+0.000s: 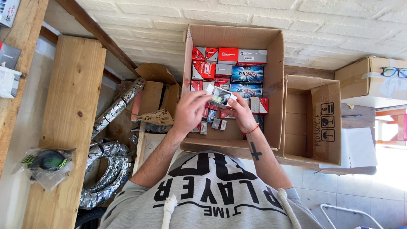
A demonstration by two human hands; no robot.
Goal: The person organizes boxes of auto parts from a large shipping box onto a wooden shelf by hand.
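A person stands over a big open cardboard box [274,85] and holds a small grey box [221,96] above the middle of it. Both hands are on this small box. The left hand [190,111] grips its left end with bent fingers. The right hand [241,113] pinches its right end, and a red string [251,130] goes around that wrist.

Inside the big box, near its far wall, lie many little packs. Red packs [203,63] sit at the far left corner, a grey pack [252,57] sits beside them, and two blue packs [246,74] lie just under that. More tiny packs [216,124] lie under the hands, close to the near wall of the big box.

Right beside the big box, on its right side, stands an empty brown box [326,123], touching it. Farther right of that is another box with black glasses [393,71] on top.

To the left of the big box, a shiny silver hose [108,169] curls on the floor. A long wooden plank [70,118] lies farther left, and a bag with a green and black thing [47,161] rests on it. A white brick wall [148,25] is behind the big box.
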